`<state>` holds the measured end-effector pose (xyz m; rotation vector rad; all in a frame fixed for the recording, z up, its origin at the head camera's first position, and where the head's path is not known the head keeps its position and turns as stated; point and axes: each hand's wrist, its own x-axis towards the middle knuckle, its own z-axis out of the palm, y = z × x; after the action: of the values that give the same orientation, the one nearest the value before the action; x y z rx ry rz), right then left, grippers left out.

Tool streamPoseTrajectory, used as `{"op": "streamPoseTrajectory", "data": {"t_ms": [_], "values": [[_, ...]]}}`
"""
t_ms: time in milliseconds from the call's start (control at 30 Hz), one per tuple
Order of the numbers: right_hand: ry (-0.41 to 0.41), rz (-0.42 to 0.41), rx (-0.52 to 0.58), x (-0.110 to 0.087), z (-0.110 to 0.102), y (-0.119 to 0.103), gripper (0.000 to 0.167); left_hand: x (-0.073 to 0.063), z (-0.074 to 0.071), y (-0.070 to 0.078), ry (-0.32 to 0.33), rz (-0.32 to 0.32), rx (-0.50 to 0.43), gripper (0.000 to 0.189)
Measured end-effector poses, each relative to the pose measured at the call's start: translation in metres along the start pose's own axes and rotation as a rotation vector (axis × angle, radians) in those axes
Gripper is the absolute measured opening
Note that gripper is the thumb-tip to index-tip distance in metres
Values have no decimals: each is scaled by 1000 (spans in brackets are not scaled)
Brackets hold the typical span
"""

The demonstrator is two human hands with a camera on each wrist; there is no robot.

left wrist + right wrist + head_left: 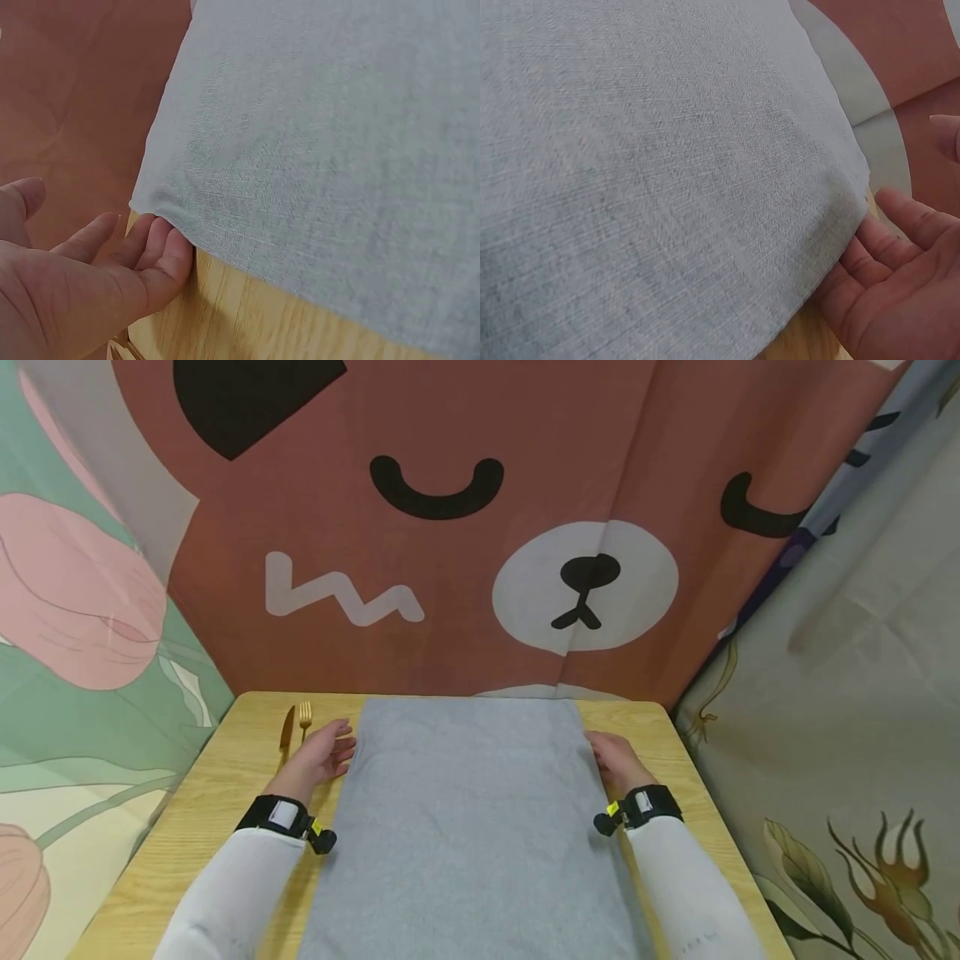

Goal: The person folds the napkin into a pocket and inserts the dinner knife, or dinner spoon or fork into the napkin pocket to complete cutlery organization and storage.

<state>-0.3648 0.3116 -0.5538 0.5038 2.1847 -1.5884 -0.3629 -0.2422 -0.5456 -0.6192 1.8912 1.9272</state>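
Observation:
A light grey-blue cloth (472,827) lies spread over the wooden table, running from its back edge toward me. At the cloth's left side is my left hand (328,753), palm turned inward. The left wrist view shows its fingertips (174,251) right at the cloth's edge near a far corner, with the thumb held apart. On the opposite side, my right hand (615,758) has its fingers (874,251) reaching to the cloth's right edge. Their tips are partly hidden beneath the cloth, which bulges slightly there. The right thumb stands away from the cloth.
A knife (287,727) and a gold-coloured fork (305,715) lie on the table (187,827) just beyond my left hand. Behind the table hangs a curtain (450,652) with a bear face. Patterned fabric (847,710) hangs along the right side.

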Motion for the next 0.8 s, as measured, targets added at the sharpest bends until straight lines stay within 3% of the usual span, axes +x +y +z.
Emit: {"op": "streamPoseTrajectory", "data": {"t_ms": [300,600,800], "values": [[-7,-1,-33,2,4,-10,83,9,2,1,1,-26,-41,70],[-30,-6,-59,13,7,-15,80,12,15,8,20,15,48,64],[-53,-28,-65,20,9,-22,78,20,20,11,11,22,80,73]]}}
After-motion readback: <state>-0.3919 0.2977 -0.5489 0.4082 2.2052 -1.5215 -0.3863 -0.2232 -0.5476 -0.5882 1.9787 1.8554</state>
